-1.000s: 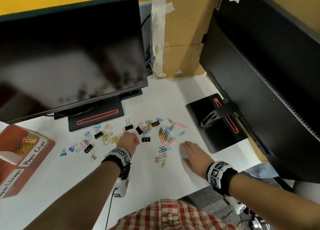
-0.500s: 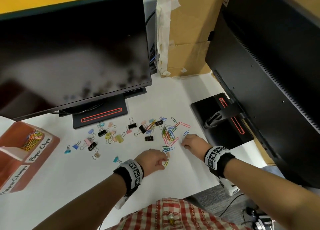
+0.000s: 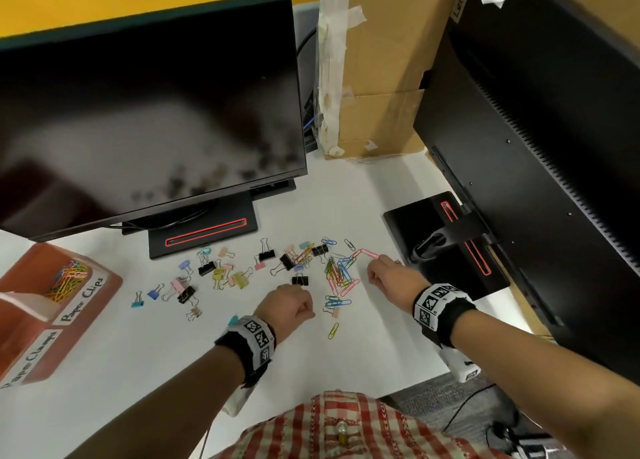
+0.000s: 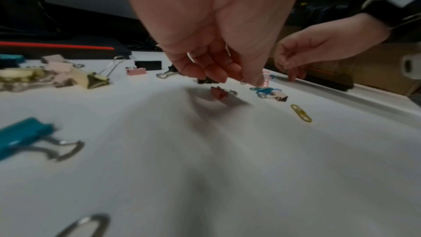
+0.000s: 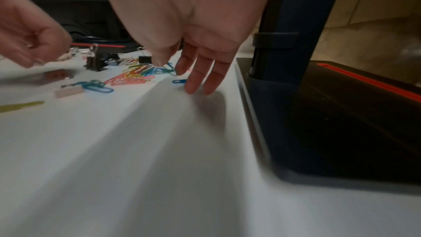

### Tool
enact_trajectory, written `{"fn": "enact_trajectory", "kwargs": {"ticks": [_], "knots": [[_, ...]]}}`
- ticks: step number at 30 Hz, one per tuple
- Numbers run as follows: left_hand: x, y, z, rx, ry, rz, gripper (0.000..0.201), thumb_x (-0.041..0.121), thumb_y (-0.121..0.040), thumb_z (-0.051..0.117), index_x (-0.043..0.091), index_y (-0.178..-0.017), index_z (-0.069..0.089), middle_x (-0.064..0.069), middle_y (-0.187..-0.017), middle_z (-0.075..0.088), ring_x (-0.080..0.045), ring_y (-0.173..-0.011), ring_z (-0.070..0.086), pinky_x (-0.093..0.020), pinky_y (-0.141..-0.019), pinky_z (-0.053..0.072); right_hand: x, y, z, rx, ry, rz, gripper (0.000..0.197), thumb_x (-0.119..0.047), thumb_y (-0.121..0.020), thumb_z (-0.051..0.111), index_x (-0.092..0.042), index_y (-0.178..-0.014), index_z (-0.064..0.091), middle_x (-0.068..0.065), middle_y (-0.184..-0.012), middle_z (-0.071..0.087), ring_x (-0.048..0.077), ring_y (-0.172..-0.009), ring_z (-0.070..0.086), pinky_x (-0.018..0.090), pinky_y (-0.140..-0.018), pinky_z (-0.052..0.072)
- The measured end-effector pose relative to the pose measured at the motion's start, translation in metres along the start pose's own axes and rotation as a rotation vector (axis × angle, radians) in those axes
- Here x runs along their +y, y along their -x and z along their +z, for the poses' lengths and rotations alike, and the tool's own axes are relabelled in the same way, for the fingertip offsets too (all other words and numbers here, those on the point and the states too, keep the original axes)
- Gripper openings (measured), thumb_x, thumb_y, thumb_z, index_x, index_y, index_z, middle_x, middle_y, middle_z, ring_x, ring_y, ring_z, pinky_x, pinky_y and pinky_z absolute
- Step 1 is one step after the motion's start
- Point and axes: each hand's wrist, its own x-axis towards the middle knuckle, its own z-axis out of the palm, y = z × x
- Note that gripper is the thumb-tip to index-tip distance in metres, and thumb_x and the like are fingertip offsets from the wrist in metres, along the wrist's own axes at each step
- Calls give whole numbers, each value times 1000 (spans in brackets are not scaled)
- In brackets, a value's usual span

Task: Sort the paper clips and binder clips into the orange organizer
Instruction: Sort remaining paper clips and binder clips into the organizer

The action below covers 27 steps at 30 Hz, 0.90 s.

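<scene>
Coloured paper clips (image 3: pixel 338 274) lie heaped mid-table, with binder clips (image 3: pixel 221 275) scattered to their left. The orange organizer (image 3: pixel 104 296) stands at the far left with paper clips in its rear compartment. My left hand (image 3: pixel 304 311) hovers with curled fingers just left of some blue paper clips (image 4: pixel 262 90); I see nothing in it (image 4: pixel 223 77). A small reddish binder clip (image 4: pixel 219 93) lies under it. My right hand (image 3: pixel 375 273) is at the heap's right edge. Its thumb and forefinger pinch a teal paper clip (image 5: pixel 169 68), and the other fingertips (image 5: pixel 191 89) touch the table.
A monitor (image 3: pixel 145 105) on its stand (image 3: pixel 204 233) is behind the clips. A second monitor's black base (image 3: pixel 446 247) sits close to my right hand. A cardboard box (image 3: pixel 377 78) stands at the back. A yellow paper clip (image 3: pixel 333 330) lies alone near the front.
My left hand left the binder clips and came nearer and rightward, beside the blue paper clips. My right hand rose from lying flat and reached forward to the heap's right edge.
</scene>
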Motion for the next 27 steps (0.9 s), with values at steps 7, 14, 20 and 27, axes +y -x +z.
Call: {"fn": "enact_trajectory", "kwargs": {"ticks": [7, 14, 20, 27], "knots": [[37, -11, 21, -172, 96, -34, 20, 28, -84, 63, 14, -98, 59, -3, -94, 63, -17, -85, 57, -28, -86, 44, 4, -23, -5, -55, -122, 26, 22, -5, -91, 49, -6, -112, 53, 13, -109, 56, 26, -94, 59, 23, -79, 40], [37, -14, 28, -165, -32, -96, 22, 27, -88, 57, 13, -106, 58, -6, -108, 62, -22, -102, 57, -33, -92, 43, 10, -34, -10, -135, 10, 77, 20, -15, -89, 57, -9, -108, 62, 14, -113, 57, 31, -104, 55, 34, -89, 43], [17, -12, 24, -48, 38, -94, 15, 20, -90, 55, 11, -97, 65, -5, -109, 56, -21, -105, 52, -33, -90, 47, 9, -29, -7, -83, -20, 73, 14, -13, -87, 58, -7, -98, 64, 14, -109, 54, 33, -97, 56, 36, -86, 47], [7, -10, 20, -8, 125, -106, 20, 10, -88, 57, 6, -108, 60, -11, -105, 61, -24, -100, 57, -31, -89, 47, 1, -23, -2, -111, -182, 89, 21, -3, -84, 58, -6, -105, 60, 14, -105, 63, 29, -97, 60, 29, -88, 45]]}}
